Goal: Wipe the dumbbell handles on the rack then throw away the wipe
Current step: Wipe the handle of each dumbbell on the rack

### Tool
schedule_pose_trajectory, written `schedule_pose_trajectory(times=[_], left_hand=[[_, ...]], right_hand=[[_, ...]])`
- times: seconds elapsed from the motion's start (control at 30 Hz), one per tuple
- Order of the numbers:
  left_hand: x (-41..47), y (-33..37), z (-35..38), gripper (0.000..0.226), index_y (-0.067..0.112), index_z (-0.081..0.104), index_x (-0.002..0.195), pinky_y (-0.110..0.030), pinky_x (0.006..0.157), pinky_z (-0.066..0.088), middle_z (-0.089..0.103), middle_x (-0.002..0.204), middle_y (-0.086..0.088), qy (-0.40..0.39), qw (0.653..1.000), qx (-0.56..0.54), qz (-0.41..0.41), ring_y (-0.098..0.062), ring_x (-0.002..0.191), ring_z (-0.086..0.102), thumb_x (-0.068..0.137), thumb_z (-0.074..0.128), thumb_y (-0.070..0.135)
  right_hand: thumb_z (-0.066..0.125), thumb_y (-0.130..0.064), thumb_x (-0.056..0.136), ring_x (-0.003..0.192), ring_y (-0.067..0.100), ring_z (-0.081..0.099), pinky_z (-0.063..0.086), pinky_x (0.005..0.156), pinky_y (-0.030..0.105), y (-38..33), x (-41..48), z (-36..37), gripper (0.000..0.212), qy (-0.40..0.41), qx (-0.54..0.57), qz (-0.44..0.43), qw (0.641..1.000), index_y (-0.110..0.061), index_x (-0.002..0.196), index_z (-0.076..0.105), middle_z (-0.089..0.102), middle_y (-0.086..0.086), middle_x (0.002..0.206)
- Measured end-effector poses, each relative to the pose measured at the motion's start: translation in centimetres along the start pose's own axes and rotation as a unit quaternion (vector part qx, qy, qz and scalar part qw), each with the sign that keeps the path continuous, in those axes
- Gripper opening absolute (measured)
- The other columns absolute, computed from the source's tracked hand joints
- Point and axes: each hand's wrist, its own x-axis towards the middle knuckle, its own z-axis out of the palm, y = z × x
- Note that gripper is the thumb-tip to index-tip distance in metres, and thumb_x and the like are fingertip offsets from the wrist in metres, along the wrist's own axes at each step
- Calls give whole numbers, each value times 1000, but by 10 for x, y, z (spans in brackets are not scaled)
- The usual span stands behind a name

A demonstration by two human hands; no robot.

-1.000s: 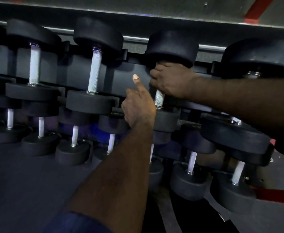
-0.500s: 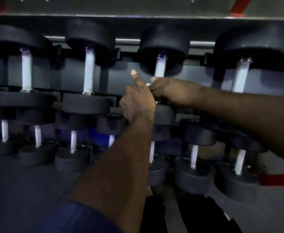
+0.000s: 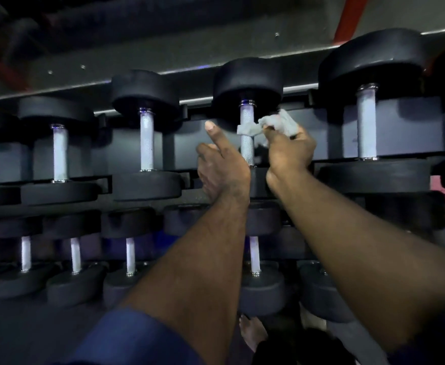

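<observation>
The rack (image 3: 66,80) is filling the whole view, a dim grey frame carrying two tiers of black dumbbells. The upper-tier dumbbells (image 3: 145,93) are lying crosswise in their cradles, one head at the back and one at the front, so every pale knurled bar is facing the person and is open to a wipe without anything being lifted. The lower-tier dumbbells (image 3: 130,255) are sitting the same way beneath.

Both forearms are reaching in towards one dumbbell (image 3: 247,80) on the upper tier, right of the middle. The right hand (image 3: 288,156) is working just beside its handle (image 3: 247,148), fingertips pinching the crumpled white wipe (image 3: 279,125). One end of that wipe is lying across the upper part of the bar while the rest is bunching above the knuckles. That is a grip for dragging cloth over metal, I'd say.

The left hand (image 3: 224,169) is hovering just left of the same bar, index finger (image 3: 212,130) pointing straight up, the other fingers curling in. Whether its thumb is touching the handle I cannot tell, since the hand is hiding it. It looks to be steadying, or simply waiting.

As for writing, no brand, weight number or label is showing clearly enough to read.
</observation>
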Motion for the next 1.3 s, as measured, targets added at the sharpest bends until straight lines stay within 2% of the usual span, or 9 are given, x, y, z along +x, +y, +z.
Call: schedule_pose_trajectory(times=[0.17, 0.33, 0.5, 0.7, 0.87, 1.03, 1.13, 1.23, 1.3], left_hand=[[-1, -1, 1, 86, 21, 57, 126, -46, 85, 45, 64, 124, -8, 9, 1000, -15, 0, -31, 107, 61, 95, 5, 81], [-1, -1, 2, 86, 23, 57, 122, -51, 90, 50, 65, 120, -6, 14, 1000, -15, -7, -30, 105, 62, 92, 4, 84], [-1, -3, 5, 88, 23, 56, 123, -49, 91, 50, 65, 117, -3, 15, 1000, -7, 4, -28, 103, 62, 91, 1, 84], [0, -3, 2, 93, 22, 56, 121, -54, 96, 49, 67, 120, -4, 9, 1000, 6, 10, -30, 110, 62, 87, -3, 86], [4, -2, 1, 94, 24, 57, 112, -54, 95, 49, 67, 113, 0, 5, 1000, -9, -3, -28, 105, 63, 82, -3, 90], [12, -5, 0, 96, 24, 54, 112, -56, 98, 46, 66, 115, 1, -11, 996, -71, -51, -29, 105, 63, 74, 3, 96], [18, -14, -13, 69, 23, 49, 108, -44, 98, 45, 58, 121, 1, -64, 983, -155, -70, -25, 108, 58, 89, 27, 86], [35, -41, -55, 38, 20, 52, 110, -34, 89, 43, 52, 120, -1, -112, 981, -19, 159, -19, 102, 51, 100, 56, 56], [64, -52, -89, 25, 21, 57, 103, -40, 94, 47, 54, 110, 0, -59, 899, 131, 413, -21, 101, 52, 97, 63, 44]], right_hand=[[68, -34, 86, 81, 14, 68, 58, 80, 39, 5, -1, 2, 15, 16, -178, -81, 981, -23, 96, 71, 73, -7, 86], [53, -28, 101, 97, 18, 55, 34, 76, 15, 1, -4, 6, 31, -13, -272, -150, 950, -9, 126, 56, 55, 4, 121], [56, -11, 94, 87, 24, 66, 51, 74, 33, 6, -3, 3, 20, 8, -282, -180, 942, -15, 113, 58, 68, 2, 95], [67, -8, 79, 79, 13, 51, 36, 61, 3, 8, -2, 5, 19, -36, -359, -226, 905, -14, 96, 72, 64, 8, 101], [71, -10, 77, 78, 12, 53, 33, 61, -3, 6, -4, 9, 20, -67, -407, -245, 877, -15, 96, 76, 63, 7, 102], [68, -10, 76, 78, 14, 61, 40, 57, 12, 7, -9, 13, 19, -62, -427, -258, 864, -23, 89, 74, 64, 3, 96], [64, -10, 72, 80, 20, 60, 42, 67, 23, 7, -16, 15, 21, -58, -453, -276, 846, -21, 86, 73, 62, 6, 98], [68, -13, 70, 82, 24, 59, 39, 69, 24, 10, -19, 17, 17, -52, -491, -289, 820, -20, 85, 73, 61, 8, 98], [66, -14, 72, 83, 28, 59, 40, 69, 26, 11, -20, 20, 17, -52, -510, -301, 804, -19, 86, 73, 60, 10, 98]])
